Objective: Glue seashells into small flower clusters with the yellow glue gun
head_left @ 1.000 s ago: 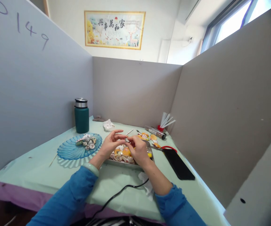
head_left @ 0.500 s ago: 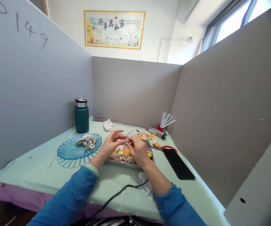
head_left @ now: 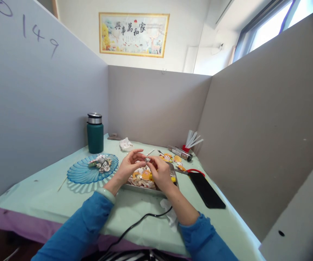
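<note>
Above a metal tray (head_left: 138,189), my left hand (head_left: 127,166) and my right hand (head_left: 160,171) meet at their fingertips. Pinched between them is a small whitish patterned piece (head_left: 147,160), too small to name. The thumb and fingers of both hands close on it, while an upper finger of the left hand stays raised. Under the hands, the tray holds orange and cream printed cut-out pieces (head_left: 141,179), partly covered by my hands. To the left, a blue scalloped plate (head_left: 80,174) carries a heap of small patterned pieces (head_left: 103,164).
A green bottle (head_left: 95,136) stands behind the plate. Right of the tray lie red-handled scissors (head_left: 196,170), a black phone (head_left: 206,190) and a clear tube (head_left: 180,153). White sticks (head_left: 191,139) stand in a red holder. A black cable (head_left: 142,217) crosses the front. Grey partitions surround the table.
Both hands stay together over the tray; the small piece between the fingertips is turned slightly and shows more white. The whole view has shifted slightly.
</note>
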Available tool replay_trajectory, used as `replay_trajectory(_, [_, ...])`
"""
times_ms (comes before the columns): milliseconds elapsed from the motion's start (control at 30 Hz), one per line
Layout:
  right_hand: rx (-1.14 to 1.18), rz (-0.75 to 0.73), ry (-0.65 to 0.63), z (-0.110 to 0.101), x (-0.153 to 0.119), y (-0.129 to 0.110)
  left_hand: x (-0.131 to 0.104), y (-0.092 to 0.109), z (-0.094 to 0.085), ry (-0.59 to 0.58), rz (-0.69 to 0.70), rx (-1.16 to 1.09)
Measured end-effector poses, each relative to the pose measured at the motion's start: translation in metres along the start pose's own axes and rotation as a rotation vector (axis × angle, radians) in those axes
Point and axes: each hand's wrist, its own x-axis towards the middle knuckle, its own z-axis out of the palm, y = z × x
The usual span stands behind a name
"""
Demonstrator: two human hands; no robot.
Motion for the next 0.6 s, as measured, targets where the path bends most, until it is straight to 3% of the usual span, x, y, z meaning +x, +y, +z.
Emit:
replay_trajectory(400, [0.191, 0.133, -0.039, 0.0022, 0.0009, 0.0002, 0.0009, -0.0043, -0.0015, -0.004, 0.051, 0.029])
replay_trajectory(600, [0.189, 0.120, -0.070, 0.0008, 0.0015, -0.0054, 0.0002, -0.0020, 0.0008, 0.016, 0.050, 0.057])
